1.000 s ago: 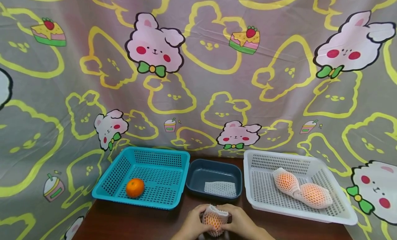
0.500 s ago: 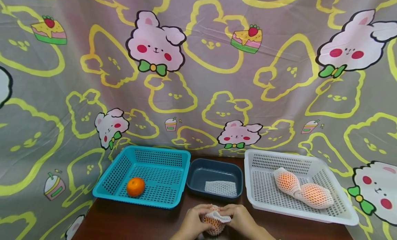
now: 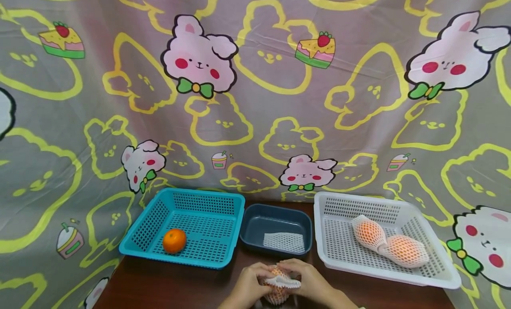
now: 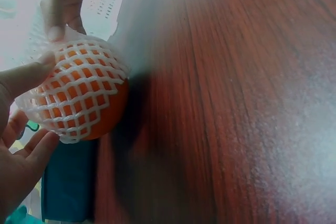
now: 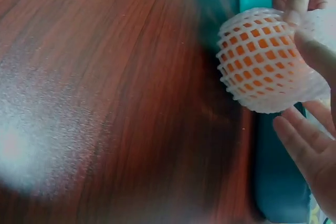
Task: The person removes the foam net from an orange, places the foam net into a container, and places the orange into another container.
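Observation:
Both hands hold an orange (image 4: 117,113) in a white foam net sleeve (image 3: 284,282) low in the middle of the head view. My left hand (image 3: 250,283) grips its left side, thumb on the net. On the opposite side my right hand (image 3: 309,281) pinches the net with thumb and fingers. The net's edge is folded over into a white band between the hands. In the left wrist view, bare orange peel shows past the net's edge at the lower right.
A teal basket (image 3: 181,262) with one bare orange (image 3: 174,241) stands at left. Behind the hands, a dark blue tray (image 3: 255,220) contains a flat foam net (image 3: 284,243). The white basket (image 3: 383,275) at right holds two netted oranges (image 3: 405,251). A patterned curtain (image 3: 255,100) hangs behind.
The net's open edge, standing up at the top of the orange a second ago, is now folded down to the front, and more of the orange's top shows. Both hands keep their hold.

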